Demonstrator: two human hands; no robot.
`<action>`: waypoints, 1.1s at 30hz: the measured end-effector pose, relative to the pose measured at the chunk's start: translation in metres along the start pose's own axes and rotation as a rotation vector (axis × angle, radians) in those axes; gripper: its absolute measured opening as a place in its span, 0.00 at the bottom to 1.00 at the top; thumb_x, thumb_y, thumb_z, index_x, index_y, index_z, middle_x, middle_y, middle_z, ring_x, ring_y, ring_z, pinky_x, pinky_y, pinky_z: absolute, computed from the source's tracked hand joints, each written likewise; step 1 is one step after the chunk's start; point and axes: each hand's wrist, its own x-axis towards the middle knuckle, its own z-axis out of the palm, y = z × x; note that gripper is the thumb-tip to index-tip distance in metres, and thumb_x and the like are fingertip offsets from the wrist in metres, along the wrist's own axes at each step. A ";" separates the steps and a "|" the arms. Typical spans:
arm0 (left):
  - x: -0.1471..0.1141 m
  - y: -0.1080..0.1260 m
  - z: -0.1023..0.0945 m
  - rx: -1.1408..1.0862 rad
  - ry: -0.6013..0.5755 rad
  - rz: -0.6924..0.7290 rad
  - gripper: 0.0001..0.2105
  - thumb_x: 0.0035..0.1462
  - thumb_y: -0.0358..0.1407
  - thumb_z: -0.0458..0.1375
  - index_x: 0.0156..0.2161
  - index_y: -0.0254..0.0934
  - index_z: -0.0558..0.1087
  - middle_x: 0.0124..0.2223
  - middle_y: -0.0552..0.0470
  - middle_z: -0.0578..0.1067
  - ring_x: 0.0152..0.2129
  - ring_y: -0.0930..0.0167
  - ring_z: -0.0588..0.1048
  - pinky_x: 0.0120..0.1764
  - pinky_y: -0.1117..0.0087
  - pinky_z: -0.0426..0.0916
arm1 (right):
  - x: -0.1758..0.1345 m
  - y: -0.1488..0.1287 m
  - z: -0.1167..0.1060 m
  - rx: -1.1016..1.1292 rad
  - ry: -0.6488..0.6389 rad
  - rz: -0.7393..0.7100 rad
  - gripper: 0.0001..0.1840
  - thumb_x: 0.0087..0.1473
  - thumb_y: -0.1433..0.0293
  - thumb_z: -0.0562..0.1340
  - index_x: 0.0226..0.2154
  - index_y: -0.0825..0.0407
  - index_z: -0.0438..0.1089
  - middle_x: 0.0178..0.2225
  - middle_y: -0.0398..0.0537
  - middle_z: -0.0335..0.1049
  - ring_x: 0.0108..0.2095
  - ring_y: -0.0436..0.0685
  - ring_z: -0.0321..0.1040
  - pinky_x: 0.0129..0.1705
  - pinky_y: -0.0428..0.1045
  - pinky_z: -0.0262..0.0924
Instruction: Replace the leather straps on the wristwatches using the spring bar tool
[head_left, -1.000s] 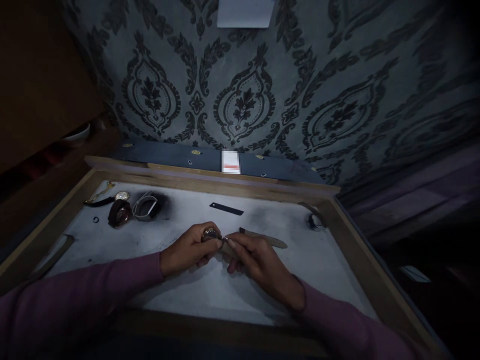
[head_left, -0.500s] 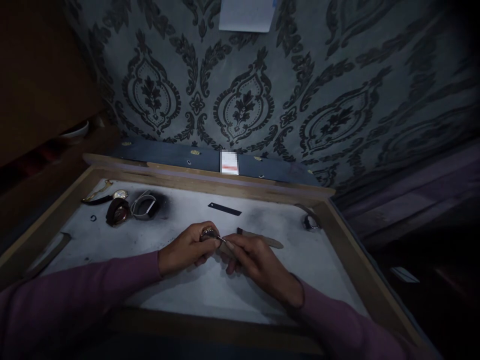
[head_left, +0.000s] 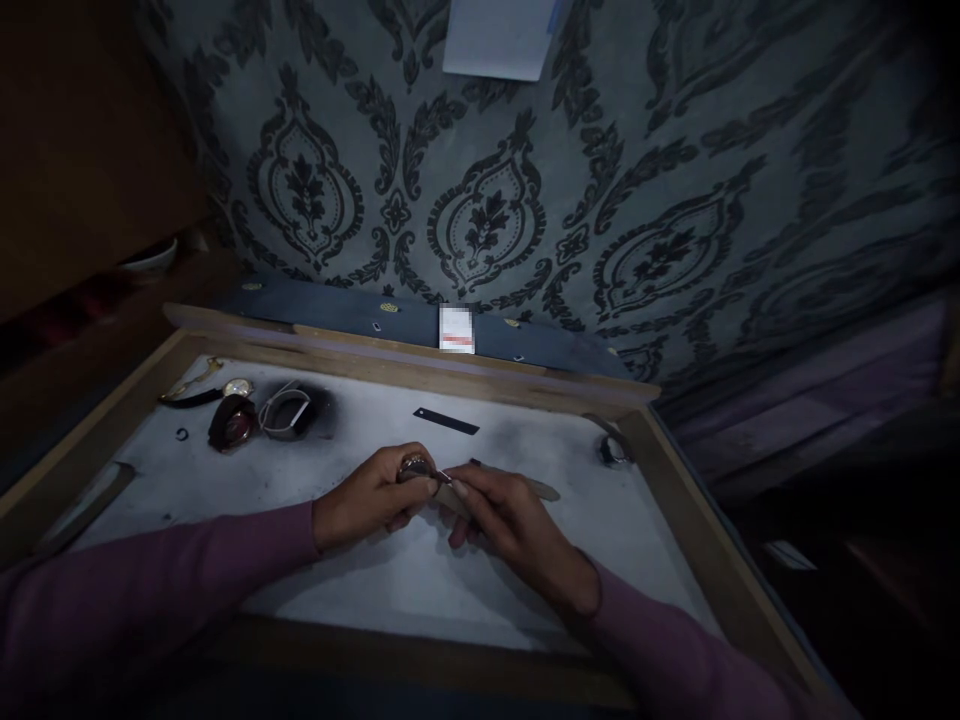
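My left hand (head_left: pixel 369 500) is closed around a round watch case (head_left: pixel 415 468) with a shiny metal rim. Opposite it, my right hand (head_left: pixel 517 520) pinches a brownish watch strap (head_left: pixel 459 497). A thin, shiny metal piece shows at the strap's end, close to my left thumb; I cannot tell whether it touches the case. Both hands meet above the white work surface (head_left: pixel 360 590). Behind my right fingers lies another strap piece (head_left: pixel 541 489), partly covered by the hand. A dark flat blade-like strip (head_left: pixel 445 421) lies beyond the hands.
Several watches lie at the left, among them a gold-faced watch (head_left: pixel 238 388) and a grey-strapped one (head_left: pixel 289 412). Another watch (head_left: pixel 612 450) rests near the right edge. A raised wooden frame (head_left: pixel 720 510) borders the surface. A small white box (head_left: pixel 457 329) stands behind it.
The view has shifted slightly. Both hands keep nearly the same pose, holding the watch case and the strap close together.
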 end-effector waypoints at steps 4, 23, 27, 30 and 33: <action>0.000 0.000 0.000 0.004 -0.011 0.015 0.12 0.56 0.42 0.57 0.32 0.36 0.62 0.18 0.64 0.60 0.12 0.81 0.57 0.15 0.79 0.50 | 0.000 -0.001 -0.001 -0.019 -0.012 -0.020 0.22 0.65 0.58 0.50 0.39 0.56 0.72 0.24 0.44 0.69 0.22 0.49 0.69 0.26 0.45 0.65; -0.001 -0.002 -0.002 0.014 -0.037 0.022 0.10 0.57 0.40 0.56 0.31 0.36 0.62 0.18 0.64 0.59 0.12 0.81 0.56 0.15 0.79 0.51 | 0.002 -0.002 0.000 -0.097 -0.054 -0.031 0.22 0.67 0.60 0.49 0.33 0.55 0.71 0.20 0.43 0.68 0.20 0.49 0.69 0.25 0.45 0.63; -0.002 0.001 -0.002 0.058 -0.038 0.002 0.11 0.57 0.41 0.56 0.32 0.36 0.62 0.18 0.64 0.60 0.12 0.81 0.56 0.15 0.79 0.51 | 0.002 0.001 0.000 -0.109 -0.071 -0.062 0.22 0.67 0.60 0.48 0.31 0.55 0.69 0.19 0.43 0.68 0.20 0.49 0.69 0.25 0.44 0.63; -0.003 0.001 -0.003 0.074 -0.043 -0.006 0.11 0.57 0.42 0.56 0.32 0.36 0.63 0.18 0.63 0.61 0.12 0.81 0.57 0.15 0.79 0.51 | 0.002 0.003 -0.001 -0.127 -0.087 -0.052 0.22 0.66 0.60 0.49 0.29 0.55 0.68 0.19 0.42 0.67 0.19 0.49 0.68 0.24 0.44 0.62; -0.003 -0.001 -0.003 0.071 -0.041 -0.015 0.12 0.57 0.42 0.56 0.33 0.36 0.62 0.18 0.64 0.60 0.12 0.80 0.56 0.15 0.79 0.51 | 0.001 0.003 -0.002 -0.132 -0.109 -0.015 0.22 0.66 0.60 0.49 0.29 0.55 0.67 0.19 0.42 0.66 0.19 0.49 0.68 0.23 0.44 0.60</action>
